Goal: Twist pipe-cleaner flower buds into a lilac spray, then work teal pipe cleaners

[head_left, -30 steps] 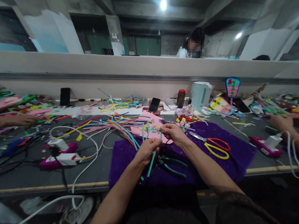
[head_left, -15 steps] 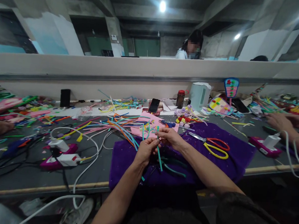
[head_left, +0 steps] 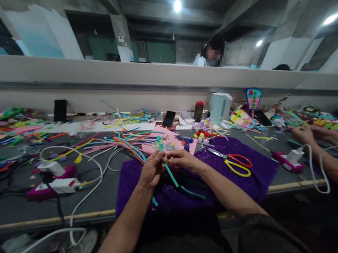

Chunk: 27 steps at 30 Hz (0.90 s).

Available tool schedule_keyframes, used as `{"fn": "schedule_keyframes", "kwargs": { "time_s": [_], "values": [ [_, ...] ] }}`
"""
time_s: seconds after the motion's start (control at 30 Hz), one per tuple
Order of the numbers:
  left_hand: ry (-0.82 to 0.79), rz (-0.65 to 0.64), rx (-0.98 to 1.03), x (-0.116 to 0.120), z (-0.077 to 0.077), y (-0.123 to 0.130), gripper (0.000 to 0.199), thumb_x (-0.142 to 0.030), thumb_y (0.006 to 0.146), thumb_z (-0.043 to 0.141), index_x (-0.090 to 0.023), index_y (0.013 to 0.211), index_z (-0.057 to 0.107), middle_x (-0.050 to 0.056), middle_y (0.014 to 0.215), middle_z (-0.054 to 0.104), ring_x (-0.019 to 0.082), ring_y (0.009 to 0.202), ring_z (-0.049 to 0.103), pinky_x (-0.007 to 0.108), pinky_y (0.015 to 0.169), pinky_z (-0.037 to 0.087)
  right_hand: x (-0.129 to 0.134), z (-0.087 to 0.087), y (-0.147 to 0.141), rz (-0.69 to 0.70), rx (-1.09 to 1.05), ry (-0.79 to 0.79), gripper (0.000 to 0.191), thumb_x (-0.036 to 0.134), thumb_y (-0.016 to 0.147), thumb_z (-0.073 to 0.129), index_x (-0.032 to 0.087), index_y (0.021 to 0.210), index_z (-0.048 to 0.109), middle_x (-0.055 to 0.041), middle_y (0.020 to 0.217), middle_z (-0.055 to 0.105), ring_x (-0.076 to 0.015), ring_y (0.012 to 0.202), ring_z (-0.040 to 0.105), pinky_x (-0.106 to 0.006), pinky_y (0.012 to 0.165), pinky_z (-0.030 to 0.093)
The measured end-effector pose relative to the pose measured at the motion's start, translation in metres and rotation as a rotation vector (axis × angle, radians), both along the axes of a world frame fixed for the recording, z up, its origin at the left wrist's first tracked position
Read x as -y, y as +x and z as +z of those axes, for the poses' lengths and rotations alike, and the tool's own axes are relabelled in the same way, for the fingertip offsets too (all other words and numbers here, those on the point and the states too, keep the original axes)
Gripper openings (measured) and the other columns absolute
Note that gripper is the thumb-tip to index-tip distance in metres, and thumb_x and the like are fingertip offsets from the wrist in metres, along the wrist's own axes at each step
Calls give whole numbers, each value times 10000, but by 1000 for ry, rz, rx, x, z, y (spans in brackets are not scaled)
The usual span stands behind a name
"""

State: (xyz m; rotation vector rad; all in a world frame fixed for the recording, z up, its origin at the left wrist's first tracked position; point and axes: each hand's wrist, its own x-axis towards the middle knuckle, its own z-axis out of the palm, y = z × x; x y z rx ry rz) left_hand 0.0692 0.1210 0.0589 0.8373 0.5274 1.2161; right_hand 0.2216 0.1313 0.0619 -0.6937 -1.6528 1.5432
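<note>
Over the purple cloth (head_left: 128,189), both of my hands are close together and pinch teal pipe cleaners (head_left: 171,176). My left hand (head_left: 151,169) is closed, thumb and fingers around the stems. Beside it, my right hand (head_left: 184,160) is closed too, its fingertips on the same stems. Short teal ends stick up above the fingers, and longer ones slant down below; the exact join is hidden by the fingers. Scissors (head_left: 238,165) with one red and one yellow handle lie on the cloth to the right, blades apart. A darker green stem (head_left: 192,193) rests below my right hand.
Behind my hands lie a pink sheet (head_left: 150,142) with small scraps and a blue glue gun (head_left: 187,142). Loose pipe cleaners (head_left: 127,143) spread leftward. Power strips (head_left: 52,184) with cables sit left. A kettle (head_left: 220,109) and bottle (head_left: 198,111) stand behind. Another person's hand (head_left: 303,135) works right.
My view has turned slightly right. My right hand has come down level with my left fingertips, and the lower teal stem now slants more to the right.
</note>
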Motion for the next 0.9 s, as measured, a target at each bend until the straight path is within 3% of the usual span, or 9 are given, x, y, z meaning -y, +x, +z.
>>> {"fn": "schedule_keyframes", "kwargs": {
  "time_s": [0.2, 0.37, 0.53, 0.7, 0.77, 0.9],
  "values": [
    [-121, -136, 4, -3, -8, -4, 230, -293, 637, 662, -119, 733, 547, -62, 488, 480, -23, 325, 320, 79, 307, 257, -2, -3, 3, -35, 107, 68, 320, 388, 614, 675, 138, 806, 620, 18, 617, 584, -76, 470, 501, -183, 433, 373],
    [-109, -199, 30, -5, -9, -5, 227, -299, 654, 652, -126, 740, 532, -54, 534, 496, -24, 326, 309, 81, 293, 260, -2, -1, 6, -112, 197, 159, 306, 385, 603, 675, 129, 765, 626, 28, 578, 566, -69, 409, 477, -186, 393, 359],
    [-106, -112, 36, -5, -7, -5, 207, -274, 647, 659, -133, 732, 533, -36, 587, 529, 8, 388, 428, 100, 324, 324, -3, 6, 18, -203, 205, 202, 229, 348, 646, 637, 127, 701, 613, 36, 502, 518, -70, 391, 461, -189, 387, 350],
    [-150, -39, 100, -11, -9, -8, 200, -269, 650, 657, -139, 748, 542, -35, 640, 550, 9, 404, 445, 105, 316, 310, -15, 13, 42, -569, 3, 220, 203, 342, 677, 603, 159, 627, 531, 57, 425, 448, -51, 345, 368, -189, 362, 274],
    [-163, -18, 119, -14, -11, -9, 205, -265, 643, 666, -139, 753, 547, -36, 637, 551, 10, 407, 450, 104, 315, 306, -20, 14, 49, -641, -70, 217, 226, 354, 684, 600, 166, 603, 505, 54, 433, 431, -48, 347, 342, -195, 356, 244],
    [-212, 24, 117, -17, -14, -8, 214, -262, 630, 677, -135, 765, 570, -34, 621, 560, 11, 411, 452, 103, 312, 295, -22, 8, 48, -570, -28, 142, 313, 407, 697, 581, 166, 534, 465, 38, 438, 444, -50, 338, 345, -203, 346, 230]
  ]
}}
